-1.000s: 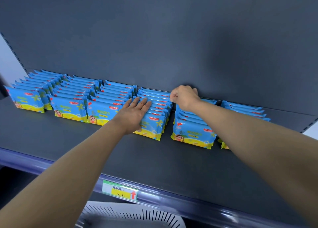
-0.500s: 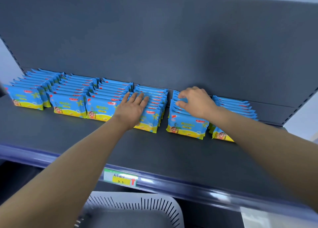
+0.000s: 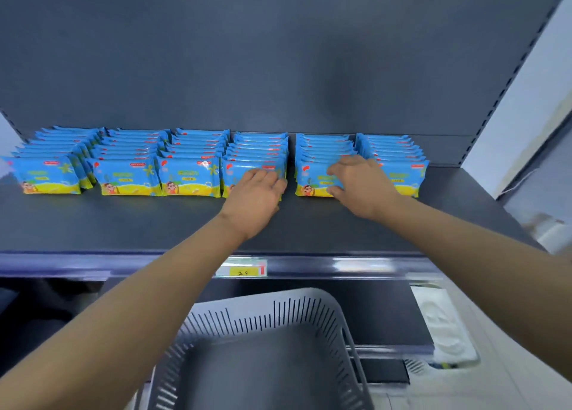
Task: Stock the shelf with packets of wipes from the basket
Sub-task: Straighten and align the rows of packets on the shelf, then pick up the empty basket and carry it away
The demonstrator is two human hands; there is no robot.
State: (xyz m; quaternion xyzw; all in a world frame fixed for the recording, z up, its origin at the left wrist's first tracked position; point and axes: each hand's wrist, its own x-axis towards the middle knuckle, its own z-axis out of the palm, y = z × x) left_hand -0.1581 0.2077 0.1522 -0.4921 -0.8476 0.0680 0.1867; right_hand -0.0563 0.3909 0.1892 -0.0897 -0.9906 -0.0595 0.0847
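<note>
Six rows of blue-and-yellow wipes packets [image 3: 188,176] stand upright along the back of the dark grey shelf [image 3: 139,224]. My left hand [image 3: 255,193] rests against the front packet of the fourth row [image 3: 238,169], fingers loosely bent. With spread fingers and the thumb low, my right hand [image 3: 360,186] touches the face of the front packet of the fifth row [image 3: 311,179]. A narrow gap separates these two rows. Below the shelf, the grey slotted basket [image 3: 309,296] shows no packets inside.
A yellow price tag [image 3: 244,269] sits on the shelf's front rail. The shelf's back panel [image 3: 278,69] rises behind the rows. A white object [image 3: 442,326] lies low at the right, beside the basket. A pale wall [image 3: 526,106] borders the shelf's right end.
Both hands came off the tops of the rows and down onto the front packets. The view pulled back and tilted down, showing more of the basket.
</note>
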